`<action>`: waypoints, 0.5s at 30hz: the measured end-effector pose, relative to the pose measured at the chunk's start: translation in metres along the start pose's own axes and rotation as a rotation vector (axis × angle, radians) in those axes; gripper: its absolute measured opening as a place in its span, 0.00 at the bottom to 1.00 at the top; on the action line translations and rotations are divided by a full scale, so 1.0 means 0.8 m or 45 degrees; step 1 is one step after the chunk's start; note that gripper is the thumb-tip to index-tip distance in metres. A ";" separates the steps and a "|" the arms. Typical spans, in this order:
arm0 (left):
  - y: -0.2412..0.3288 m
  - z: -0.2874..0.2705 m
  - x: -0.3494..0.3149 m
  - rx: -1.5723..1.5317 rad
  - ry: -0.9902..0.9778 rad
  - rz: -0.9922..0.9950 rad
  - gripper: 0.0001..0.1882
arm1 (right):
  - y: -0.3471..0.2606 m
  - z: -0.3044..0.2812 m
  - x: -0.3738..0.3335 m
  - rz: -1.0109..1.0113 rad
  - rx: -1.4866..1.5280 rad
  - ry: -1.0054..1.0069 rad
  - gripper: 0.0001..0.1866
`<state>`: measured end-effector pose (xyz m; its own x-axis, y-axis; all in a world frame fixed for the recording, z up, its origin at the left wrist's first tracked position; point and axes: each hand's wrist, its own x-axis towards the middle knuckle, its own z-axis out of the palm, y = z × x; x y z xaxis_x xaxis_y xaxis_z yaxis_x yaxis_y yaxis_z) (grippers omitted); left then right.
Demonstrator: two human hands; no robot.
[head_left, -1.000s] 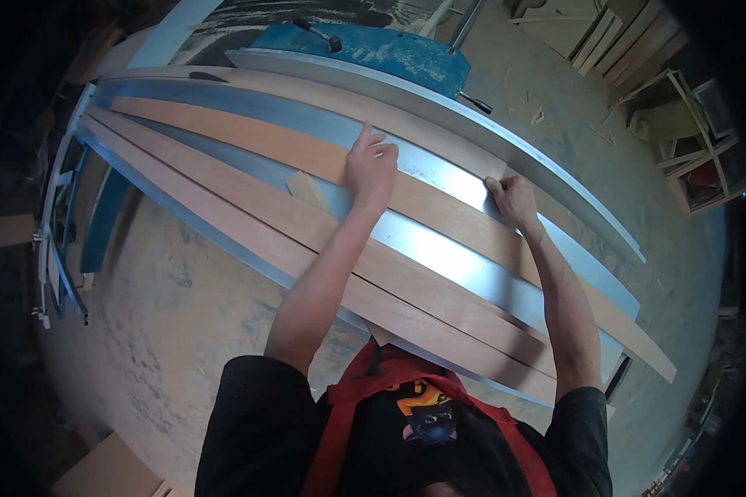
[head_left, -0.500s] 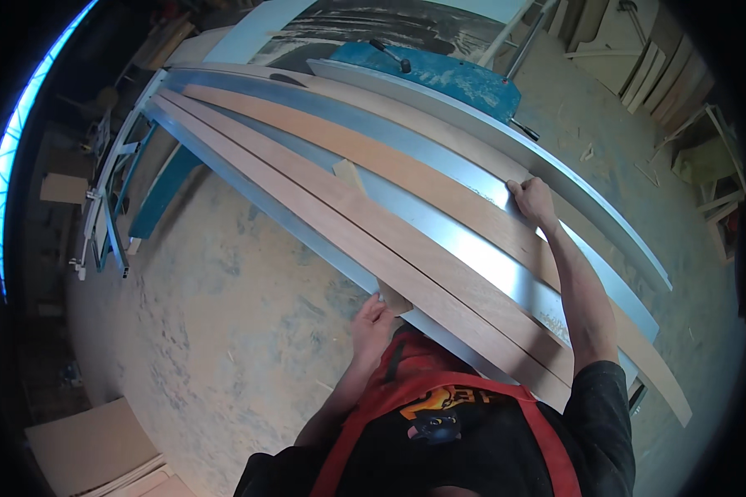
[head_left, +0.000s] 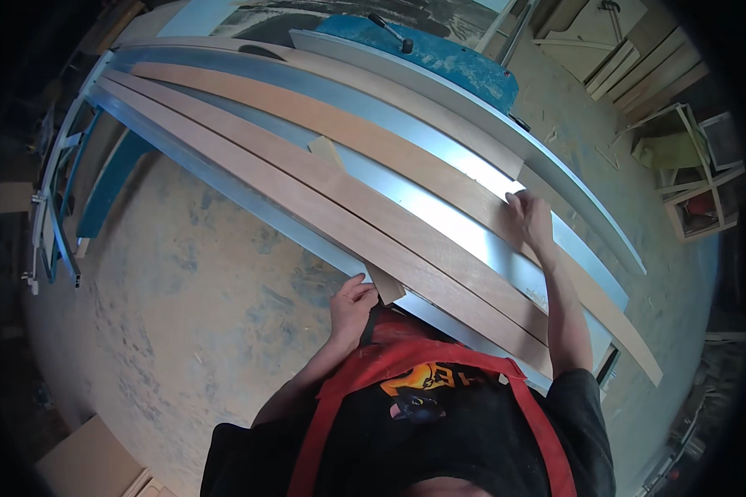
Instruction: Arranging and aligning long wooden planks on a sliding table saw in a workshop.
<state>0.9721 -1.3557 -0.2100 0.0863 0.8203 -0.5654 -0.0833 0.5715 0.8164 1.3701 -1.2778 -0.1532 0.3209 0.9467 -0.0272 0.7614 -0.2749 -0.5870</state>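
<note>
Several long, thin wooden strips lie along a shiny metal machine table. Two reddish-brown strips run side by side nearest me, over a short crosswise wood piece that sticks out past the near edge. My left hand is at that edge beside the short piece, its fingers bent and a little apart, with nothing visible in them. My right hand reaches over a single tan strip, fingers curled together; what lies under the fingertips is hidden. Just beyond it ends a far plywood strip.
A long metal fence runs behind the strips, with a teal machine part and black handle beyond. At left stands a metal frame. Wooden frames and leaning boards stand at right. Cardboard-coloured sheets lie lower left.
The whole view has shifted, so the table appears farther up and left. My right hand has come nearer, off the far strip's end. My left hand has drawn slightly away from the short piece.
</note>
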 end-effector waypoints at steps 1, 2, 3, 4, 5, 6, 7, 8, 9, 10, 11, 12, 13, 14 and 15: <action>0.000 -0.001 0.004 -0.021 0.005 -0.005 0.30 | -0.012 0.001 -0.028 -0.011 0.104 -0.043 0.23; 0.001 0.001 0.006 -0.018 0.003 0.022 0.29 | -0.017 -0.007 -0.056 0.009 0.060 -0.238 0.24; 0.001 0.002 0.008 -0.013 0.004 0.049 0.29 | -0.020 -0.012 -0.081 0.032 0.019 -0.434 0.25; 0.000 0.002 0.008 -0.011 0.009 0.078 0.28 | -0.011 -0.012 -0.099 0.182 0.118 -0.551 0.28; -0.002 -0.001 0.005 -0.029 -0.001 0.073 0.28 | -0.002 -0.016 -0.114 0.338 0.217 -0.661 0.30; -0.003 -0.007 0.004 -0.017 0.003 0.038 0.28 | -0.005 -0.019 -0.120 0.336 0.199 -0.664 0.30; -0.005 -0.013 0.002 -0.006 0.010 0.005 0.28 | -0.010 -0.022 -0.124 0.366 0.157 -0.722 0.32; -0.005 -0.017 0.004 0.006 0.013 -0.022 0.28 | -0.016 -0.022 -0.123 0.394 0.117 -0.770 0.35; -0.005 -0.019 0.008 -0.012 0.014 -0.015 0.28 | -0.022 -0.023 -0.123 0.419 0.076 -0.819 0.37; -0.003 -0.019 0.011 0.028 0.021 -0.018 0.27 | -0.022 -0.020 -0.124 0.407 0.058 -0.817 0.37; -0.001 -0.017 0.013 0.067 0.030 -0.021 0.27 | -0.017 -0.011 -0.125 0.389 0.051 -0.807 0.38; 0.000 -0.016 0.014 0.106 0.040 -0.024 0.26 | -0.012 -0.001 -0.126 0.369 0.044 -0.798 0.40; -0.002 -0.015 0.011 0.081 0.063 -0.014 0.26 | -0.009 0.008 -0.125 0.336 0.036 -0.802 0.42; -0.005 -0.014 0.007 0.001 0.120 -0.044 0.24 | -0.009 0.012 -0.127 0.308 0.019 -0.814 0.42; -0.005 -0.016 0.003 -0.067 0.163 -0.076 0.22 | -0.011 0.017 -0.136 0.303 0.042 -0.835 0.42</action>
<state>0.9597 -1.3558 -0.2156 -0.0341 0.7793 -0.6258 -0.1341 0.6169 0.7755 1.3206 -1.3763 -0.1562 0.0626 0.7701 -0.6348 0.6921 -0.4918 -0.5284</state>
